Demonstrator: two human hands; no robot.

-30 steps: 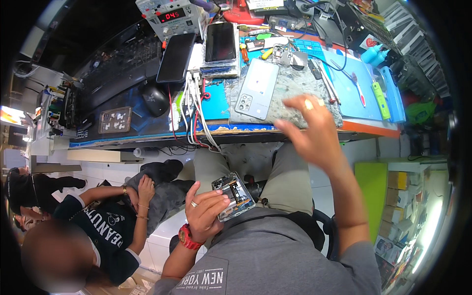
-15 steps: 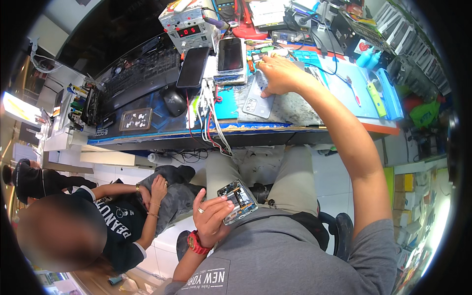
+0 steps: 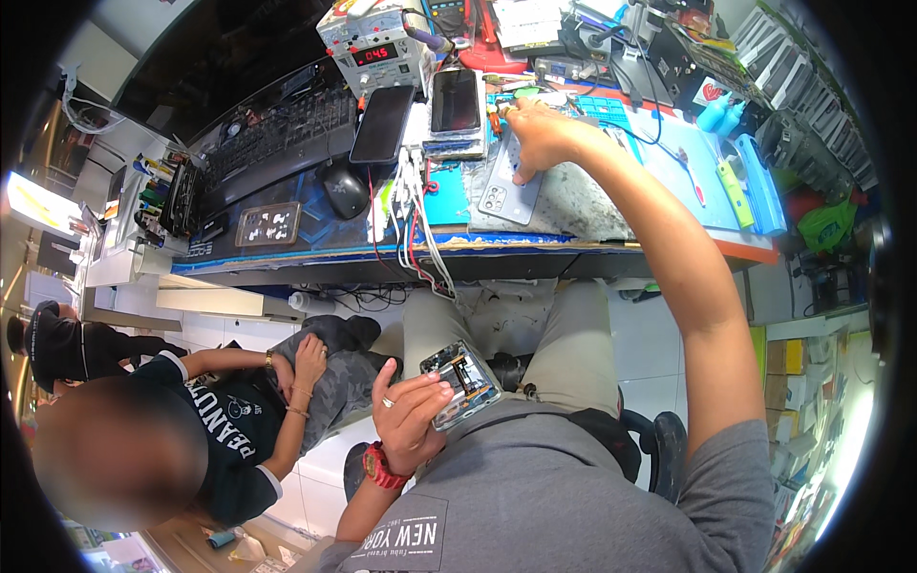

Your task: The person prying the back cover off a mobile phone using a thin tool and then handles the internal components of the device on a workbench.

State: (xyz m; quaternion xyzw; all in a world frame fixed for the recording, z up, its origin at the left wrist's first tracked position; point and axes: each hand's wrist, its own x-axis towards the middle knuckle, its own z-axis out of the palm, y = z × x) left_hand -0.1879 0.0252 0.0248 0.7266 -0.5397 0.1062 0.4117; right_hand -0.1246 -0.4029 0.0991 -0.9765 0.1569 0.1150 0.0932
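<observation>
Low in front of my lap, my left hand (image 3: 411,413) holds an opened phone (image 3: 465,384) by its near left side, its inner parts bared and facing up. My right hand (image 3: 546,138) is stretched out over the bench, fingertips among small tools (image 3: 498,116) with orange and yellow handles. Its thumb is spread from the fingers and hangs over a silvery-grey phone back cover (image 3: 508,199) with camera openings. Nothing shows in its grip, though the fingertips are partly hidden. The cover lies on a grey worn mat (image 3: 578,210).
Two dark-screened phones, one (image 3: 382,126) beside the other (image 3: 456,101), lie left of my right hand. White cables (image 3: 413,205) hang over the bench edge. A mouse (image 3: 342,189), a keyboard (image 3: 287,134) and a power supply (image 3: 377,53) stand further left. A seated person (image 3: 234,420) is at my left.
My right hand has shifted slightly, its fingertips staying by the small tools. The left hand keeps the opened phone nearly in place. The view has moved a little, and the power supply's reading differs.
</observation>
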